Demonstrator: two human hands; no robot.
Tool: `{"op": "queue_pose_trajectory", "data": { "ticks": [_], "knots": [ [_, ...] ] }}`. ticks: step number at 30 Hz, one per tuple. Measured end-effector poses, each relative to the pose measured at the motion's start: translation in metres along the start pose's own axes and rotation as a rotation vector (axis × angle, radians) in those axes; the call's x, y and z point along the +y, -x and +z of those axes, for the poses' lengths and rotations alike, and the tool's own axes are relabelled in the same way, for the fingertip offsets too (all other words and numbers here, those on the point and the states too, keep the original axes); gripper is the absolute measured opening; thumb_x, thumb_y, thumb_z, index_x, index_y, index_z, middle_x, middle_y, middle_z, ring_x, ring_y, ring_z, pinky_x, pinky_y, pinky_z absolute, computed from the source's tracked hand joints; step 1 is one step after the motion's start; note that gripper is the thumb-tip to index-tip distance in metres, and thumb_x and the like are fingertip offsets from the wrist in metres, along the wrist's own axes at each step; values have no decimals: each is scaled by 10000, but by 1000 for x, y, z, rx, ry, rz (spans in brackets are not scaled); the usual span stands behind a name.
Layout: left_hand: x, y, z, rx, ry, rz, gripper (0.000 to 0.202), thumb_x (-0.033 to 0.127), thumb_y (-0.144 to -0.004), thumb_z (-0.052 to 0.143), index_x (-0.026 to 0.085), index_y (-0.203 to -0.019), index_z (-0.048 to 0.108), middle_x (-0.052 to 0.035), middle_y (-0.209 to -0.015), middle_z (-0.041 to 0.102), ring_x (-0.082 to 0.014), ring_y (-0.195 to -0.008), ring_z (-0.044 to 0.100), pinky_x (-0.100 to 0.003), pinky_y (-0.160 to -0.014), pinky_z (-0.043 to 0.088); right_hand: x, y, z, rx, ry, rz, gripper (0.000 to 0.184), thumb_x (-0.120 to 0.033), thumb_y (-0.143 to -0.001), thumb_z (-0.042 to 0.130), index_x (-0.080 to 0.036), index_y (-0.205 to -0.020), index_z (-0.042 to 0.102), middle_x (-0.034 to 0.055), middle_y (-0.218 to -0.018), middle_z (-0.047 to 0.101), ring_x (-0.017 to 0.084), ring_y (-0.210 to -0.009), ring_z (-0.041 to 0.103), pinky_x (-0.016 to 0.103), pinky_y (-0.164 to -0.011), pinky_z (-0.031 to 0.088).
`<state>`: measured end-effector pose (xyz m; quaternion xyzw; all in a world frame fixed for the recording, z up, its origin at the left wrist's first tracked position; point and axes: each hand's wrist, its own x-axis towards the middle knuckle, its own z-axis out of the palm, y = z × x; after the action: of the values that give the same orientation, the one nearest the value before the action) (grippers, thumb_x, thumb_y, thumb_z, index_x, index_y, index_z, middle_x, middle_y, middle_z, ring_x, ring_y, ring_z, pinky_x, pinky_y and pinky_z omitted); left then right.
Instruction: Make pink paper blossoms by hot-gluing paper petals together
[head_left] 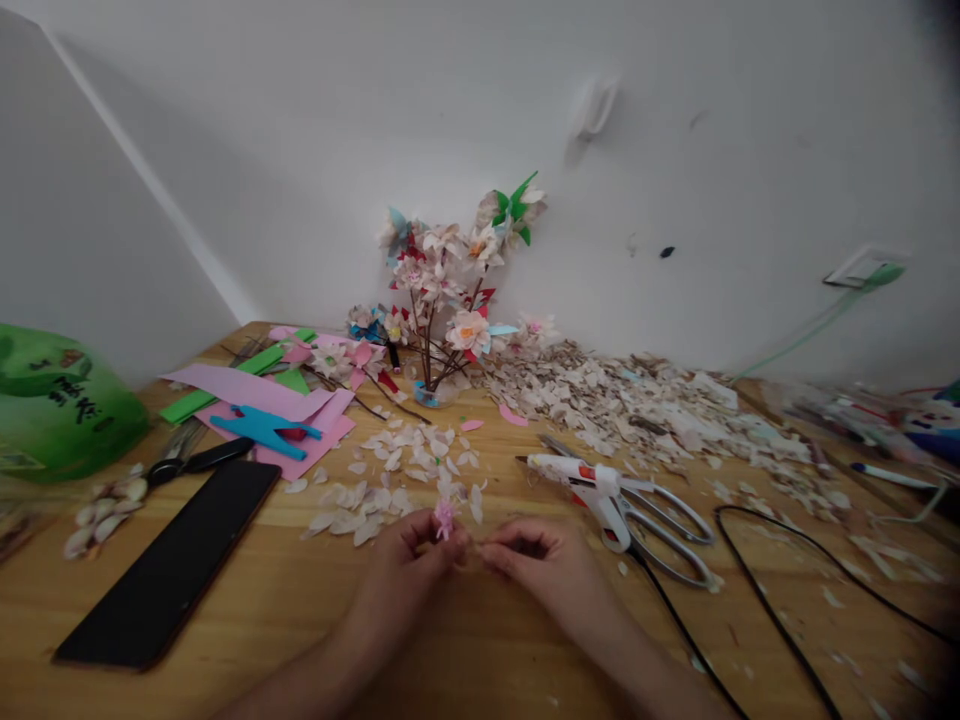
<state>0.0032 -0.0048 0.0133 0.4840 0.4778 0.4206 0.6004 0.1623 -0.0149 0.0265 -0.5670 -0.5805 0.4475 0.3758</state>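
Near the front of the wooden table, my left hand (412, 560) is closed in a pinch on a small pink fringed flower centre (445, 517), which stands up above the thumb. My right hand (544, 560) is just to its right, thumb and fingertips pressed together. Something thin and pale brownish (471, 552) spans the gap between the two hands, too blurred to name. Loose whitish petals (367, 510) lie just beyond my left hand. Right of my right hand rests a white hot glue gun (604, 495), lying over the grey-handled scissors (690, 560).
Handmade flowers on stems (450, 270) stand at the wall in a small holder. A wide heap of dried petals or shells (622, 400) spreads at back right. A black phone (176, 565), pink paper (247, 390), a green bag (67, 410) and black cable (757, 590) lie around.
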Motion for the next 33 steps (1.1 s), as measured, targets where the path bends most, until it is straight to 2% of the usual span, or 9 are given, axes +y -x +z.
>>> {"op": "queue_pose_trajectory", "data": {
  "ticks": [6,9,13,17,21,25,30,31,33],
  "knots": [
    [-5,4,0,-124,-118,-12,221,367,-663,651,149,-666,615,13,-618,538,-123,-575,459,-219,-529,339,1,2,-3,-14,108,-19,82,-247,-640,655,-211,-595,712,-13,-567,675,147,-549,584,232,-526,422],
    [-3,6,1,-96,-224,38,219,373,-710,594,159,-665,583,24,-602,493,-117,-546,420,-216,-498,310,2,2,-2,-29,156,-49,101,-195,-659,632,-216,-635,728,0,-619,711,161,-589,620,242,-567,447],
    [-1,9,2,-105,-381,131,188,324,-767,508,173,-662,548,10,-628,507,-143,-608,440,-234,-547,327,4,3,-1,-58,177,-45,108,-190,-673,635,-219,-675,738,11,-664,733,174,-625,647,254,-603,467],
    [-2,7,2,-141,-361,61,221,362,-773,467,184,-644,491,23,-609,458,-142,-608,419,-242,-556,328,5,5,-1,-96,226,-75,114,-188,-688,633,-224,-681,742,1,-650,726,159,-602,630,243,-587,446],
    [-3,4,1,-78,-326,22,263,412,-774,450,206,-612,432,44,-567,400,-134,-566,396,-244,-536,325,2,10,-3,-125,222,-66,99,-207,-681,655,-239,-626,732,-20,-573,691,147,-546,584,234,-536,411],
    [-2,2,0,-57,-226,53,293,446,-780,461,206,-614,444,37,-580,445,-134,-572,444,-248,-557,373,0,8,-7,-88,111,-51,114,-222,-693,635,-240,-613,715,-27,-552,657,145,-546,567,240,-541,417],
    [-8,1,0,-117,-32,-52,347,529,-776,427,226,-615,373,66,-532,431,-105,-393,420,-241,-404,374,8,1,-8,-109,-191,60,89,-292,-690,646,-216,-700,692,-19,-596,624,143,-565,577,255,-556,468],
    [-9,3,1,-117,-44,-48,334,518,-788,419,227,-628,377,73,-518,420,-105,-379,412,-239,-392,370,11,1,-6,-106,-261,67,133,-289,-664,677,-222,-779,684,-17,-647,630,150,-609,595,263,-580,483],
    [-10,7,3,-113,-144,4,272,457,-811,428,221,-677,436,60,-531,453,-124,-438,461,-243,-437,398,16,3,2,-100,-408,39,380,-261,-608,738,-249,-970,624,-6,-793,638,168,-734,624,289,-666,502]
  ]
}}
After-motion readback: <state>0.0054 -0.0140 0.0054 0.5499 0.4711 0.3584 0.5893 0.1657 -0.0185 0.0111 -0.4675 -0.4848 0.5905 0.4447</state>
